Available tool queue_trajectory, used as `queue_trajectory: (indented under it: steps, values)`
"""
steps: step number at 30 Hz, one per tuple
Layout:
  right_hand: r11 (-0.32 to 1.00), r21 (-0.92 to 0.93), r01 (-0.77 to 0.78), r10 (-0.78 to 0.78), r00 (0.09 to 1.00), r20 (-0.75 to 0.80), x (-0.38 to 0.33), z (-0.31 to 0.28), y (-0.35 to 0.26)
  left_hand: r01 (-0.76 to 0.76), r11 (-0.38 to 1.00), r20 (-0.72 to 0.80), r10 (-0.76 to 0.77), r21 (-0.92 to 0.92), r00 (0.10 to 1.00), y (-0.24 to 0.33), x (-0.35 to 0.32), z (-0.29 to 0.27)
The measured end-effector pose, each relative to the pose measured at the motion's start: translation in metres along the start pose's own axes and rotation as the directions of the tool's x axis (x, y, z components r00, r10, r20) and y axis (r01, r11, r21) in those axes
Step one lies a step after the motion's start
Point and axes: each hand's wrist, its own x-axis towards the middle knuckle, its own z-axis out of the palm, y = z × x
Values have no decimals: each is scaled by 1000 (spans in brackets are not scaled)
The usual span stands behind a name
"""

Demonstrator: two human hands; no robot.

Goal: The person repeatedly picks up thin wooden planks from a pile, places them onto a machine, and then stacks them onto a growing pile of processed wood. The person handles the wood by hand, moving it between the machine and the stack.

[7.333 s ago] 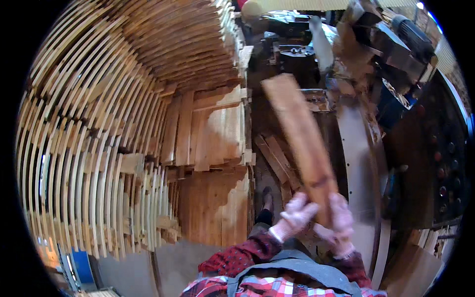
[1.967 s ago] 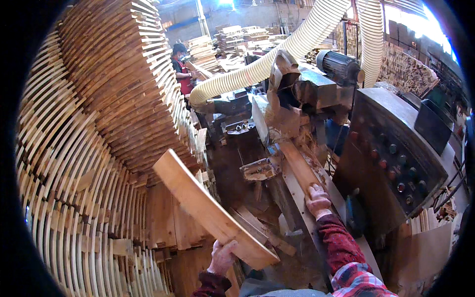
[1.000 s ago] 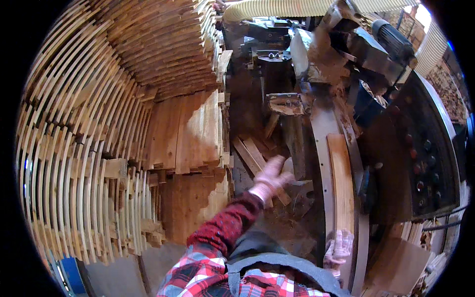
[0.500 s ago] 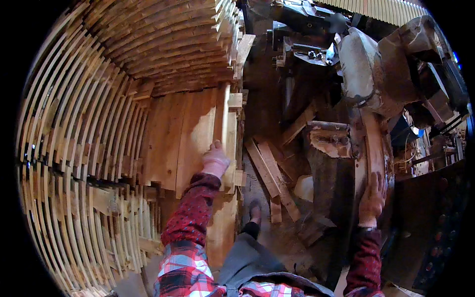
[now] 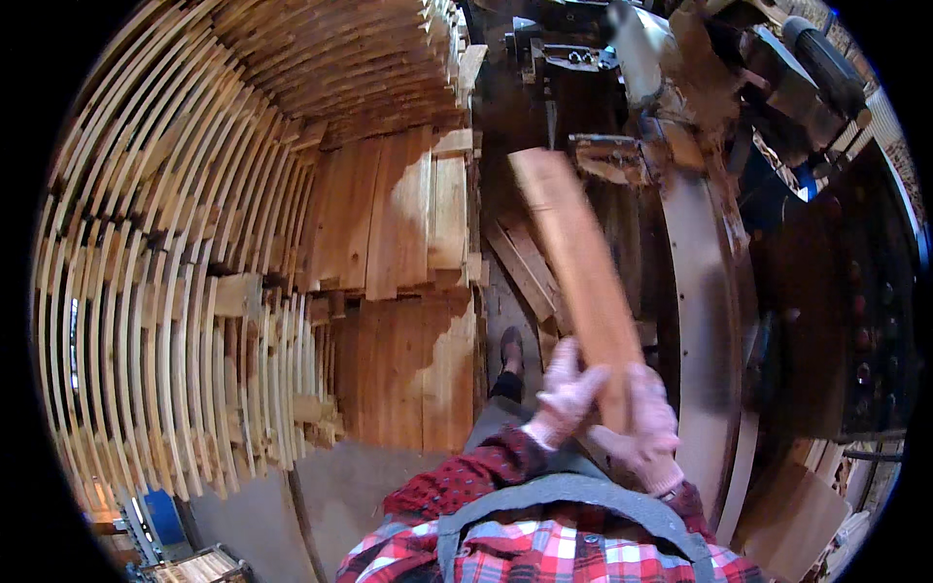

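Observation:
A wooden board (image 5: 573, 248), reddish-brown with a paler far end, is raised in front of my body and slants away to the upper left. Its near end lies between my two hands. My left hand (image 5: 567, 394) grips the board's left edge, with the thumb side against the wood. Wrapped round the right edge is my right hand (image 5: 646, 423), and its fingers are partly hidden by the board. Just right of the right hand runs the long flat bed (image 5: 695, 282) of a woodworking machine.
Tall stacks of boards (image 5: 165, 282) rise at the left, around flat-lying planks (image 5: 374, 214) and a lower pile of planks (image 5: 389, 374). Loose offcuts (image 5: 525, 262) lie on the floor near my foot (image 5: 511, 348). A dusty machine housing (image 5: 700, 78) stands at the far right.
My left hand has left the planks on the left, and my right hand has come off the machine bed. Both now hold a raised board before me. The view has shifted.

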Motion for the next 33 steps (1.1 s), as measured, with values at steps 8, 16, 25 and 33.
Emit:
queue_trajectory:
  steps: [8,16,25,33]
  values:
    - [977,-123,-174,91,861,-500,-132,-1,115,-115,506,39,158,855,987,20,135,-82]
    - [932,-334,141,-297,826,-479,112,-20,210,593,-303,-581,139,746,802,67,302,-323]
    - [997,-74,7,-44,861,-506,305,-43,206,430,-333,-442,42,839,896,150,301,-366]
    - [967,160,197,-134,932,-337,233,16,90,-78,602,-205,387,795,899,111,110,-238]
